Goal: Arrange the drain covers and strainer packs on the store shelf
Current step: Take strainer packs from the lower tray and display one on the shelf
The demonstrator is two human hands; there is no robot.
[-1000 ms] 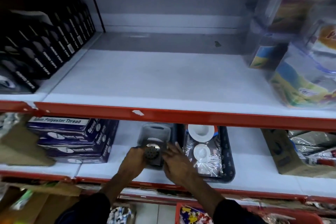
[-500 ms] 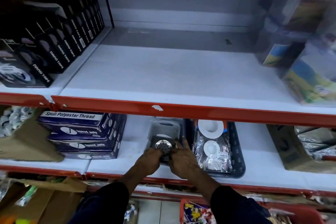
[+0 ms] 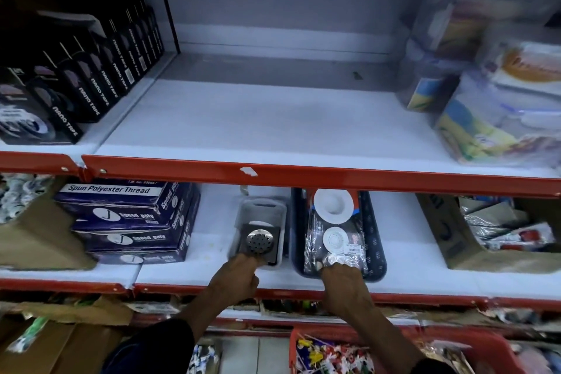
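On the lower shelf a small grey tray [image 3: 274, 206] holds a metal drain cover [image 3: 259, 240] with a perforated dome on a dark square plate. My left hand [image 3: 238, 275] is closed at the tray's near edge, fingertips touching the drain cover plate. To the right, a dark blue tray [image 3: 375, 240] holds clear strainer packs [image 3: 332, 240] with white round strainers inside. My right hand [image 3: 344, 285] rests on the near end of the packs, fingers curled over the plastic.
Purple boxes of spun polyester thread [image 3: 130, 218] are stacked left of the grey tray. A cardboard box [image 3: 455, 240] of packets stands at right. The upper shelf [image 3: 258, 121] has black nano tape boxes [image 3: 76, 85] at left and plastic containers [image 3: 491, 106] at right.
My right hand left the drain cover and moved right onto the strainer packs in the blue tray. The left hand stayed at the grey tray. The camera came closer.
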